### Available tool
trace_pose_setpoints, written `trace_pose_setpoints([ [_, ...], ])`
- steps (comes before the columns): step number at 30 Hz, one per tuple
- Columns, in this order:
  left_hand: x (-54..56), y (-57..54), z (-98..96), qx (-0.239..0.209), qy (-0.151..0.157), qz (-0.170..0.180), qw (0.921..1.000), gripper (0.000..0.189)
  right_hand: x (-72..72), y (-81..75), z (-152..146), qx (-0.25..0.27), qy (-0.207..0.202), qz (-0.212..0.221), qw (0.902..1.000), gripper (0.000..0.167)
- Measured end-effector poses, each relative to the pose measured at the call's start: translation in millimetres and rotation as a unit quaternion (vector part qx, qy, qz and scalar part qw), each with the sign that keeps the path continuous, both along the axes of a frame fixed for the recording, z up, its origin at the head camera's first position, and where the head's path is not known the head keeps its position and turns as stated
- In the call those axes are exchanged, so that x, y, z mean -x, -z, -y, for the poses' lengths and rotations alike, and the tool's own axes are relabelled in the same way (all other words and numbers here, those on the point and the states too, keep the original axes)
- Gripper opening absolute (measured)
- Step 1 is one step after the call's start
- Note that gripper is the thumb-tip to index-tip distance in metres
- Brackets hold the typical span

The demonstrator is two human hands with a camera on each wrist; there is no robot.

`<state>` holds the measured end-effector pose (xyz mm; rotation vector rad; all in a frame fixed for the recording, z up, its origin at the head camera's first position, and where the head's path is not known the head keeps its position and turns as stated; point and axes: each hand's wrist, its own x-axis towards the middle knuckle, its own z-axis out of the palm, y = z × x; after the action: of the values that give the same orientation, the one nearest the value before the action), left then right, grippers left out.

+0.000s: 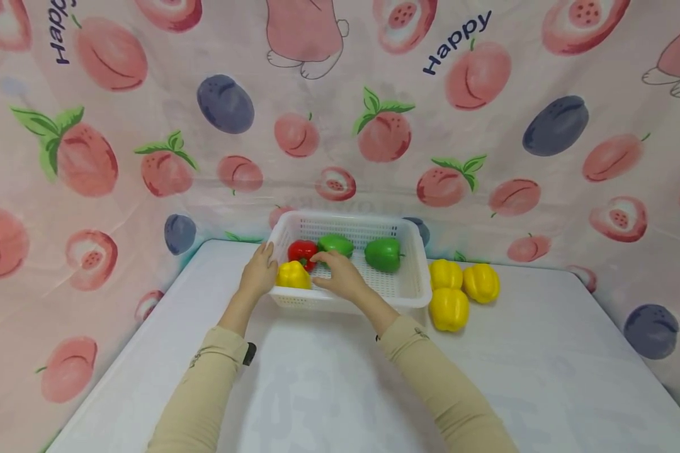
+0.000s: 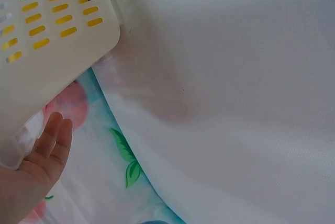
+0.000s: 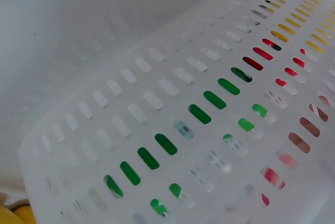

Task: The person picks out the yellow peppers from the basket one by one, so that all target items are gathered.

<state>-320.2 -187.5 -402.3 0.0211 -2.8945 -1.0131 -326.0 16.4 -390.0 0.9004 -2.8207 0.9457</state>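
My left hand (image 1: 259, 272) rests at the left rim of a white slotted plastic basket (image 1: 345, 304). In the left wrist view its fingers (image 2: 63, 143) extend straight beside the rim. Inside the basket, a yellow bell pepper (image 1: 293, 275) sits in the near left corner, with a red bell pepper (image 1: 303, 250) behind it. Two green bell peppers (image 1: 335, 244) lie farther back and right. Over the basket, my right hand (image 1: 342, 275) is beside the yellow pepper, thumb and fingers spread with nothing between them. The basket wall (image 3: 52, 145) largely hides that hand in the right wrist view.
Three more yellow bell peppers (image 1: 449, 309) are clustered on the white table (image 1: 328, 377) just right of the basket. A fruit-patterned cloth (image 1: 317, 176) hangs behind the table and along its sides.
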Motion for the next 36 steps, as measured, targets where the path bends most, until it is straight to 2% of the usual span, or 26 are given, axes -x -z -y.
trace_pose_setpoints([
  [12,-1.5,0.4,1.4,-0.004,-0.008,-0.003,1.0,0.052,13.2,1.6,16.4,-0.022,0.005,0.045,0.9987,0.053],
  [17,-2.7,0.8,4.5,-0.005,-0.013,-0.014,0.9998,0.051,21.7,6.6,25.3,-0.011,-0.008,0.065,0.9978,0.056],
  [23,-2.9,2.4,3.9,-0.01,-0.011,-0.014,0.9998,0.05,28.0,13.3,30.8,-0.013,-0.003,0.087,0.9961,0.06],
  [32,2.0,2.5,1.6,-0.012,-0.008,-0.024,0.9996,0.05,31.5,11.4,38.1,-0.011,-0.005,0.093,0.9956,0.066],
  [36,0.9,1.8,2.0,-0.015,-0.009,-0.022,0.9996,0.051,34.9,15.8,39.2,-0.004,-0.03,0.097,0.9948,0.066],
])
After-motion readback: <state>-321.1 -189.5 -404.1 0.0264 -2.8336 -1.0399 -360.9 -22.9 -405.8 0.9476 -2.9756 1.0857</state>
